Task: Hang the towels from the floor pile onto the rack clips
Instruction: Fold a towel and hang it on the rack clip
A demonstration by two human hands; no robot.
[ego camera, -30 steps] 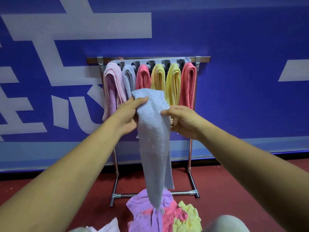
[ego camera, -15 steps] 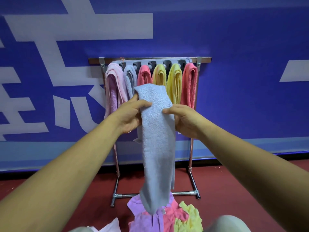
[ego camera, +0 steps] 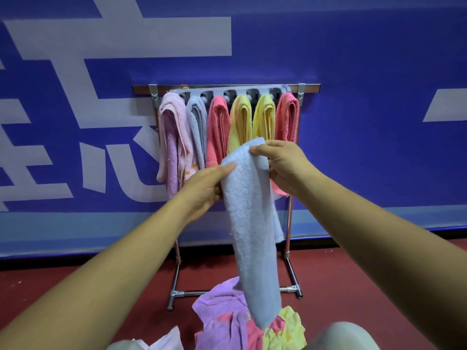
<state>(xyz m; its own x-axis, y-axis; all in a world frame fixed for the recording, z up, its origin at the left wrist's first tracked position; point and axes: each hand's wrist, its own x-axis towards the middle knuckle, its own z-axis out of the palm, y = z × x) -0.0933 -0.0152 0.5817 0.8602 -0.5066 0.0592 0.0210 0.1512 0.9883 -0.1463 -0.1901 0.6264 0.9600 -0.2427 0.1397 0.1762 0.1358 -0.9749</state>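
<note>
Blue towel [ego camera: 250, 223] pinched in both hands' grip [ego camera: 206, 189] [ego camera: 285, 165], masking rack [ego camera: 227, 88] towels and floor pile [ego camera: 222, 317].

The folded light-blue terry towel [ego camera: 252, 223] covered the lower ends of the two hanging yellow towels [ego camera: 241, 122], part of the floor pile of purple, pink and yellow towels [ego camera: 222, 319] and most fingers of both hands. The grey clip strip [ego camera: 227, 93] was too small to read clip states. The bottom edge cut the pile.
</note>
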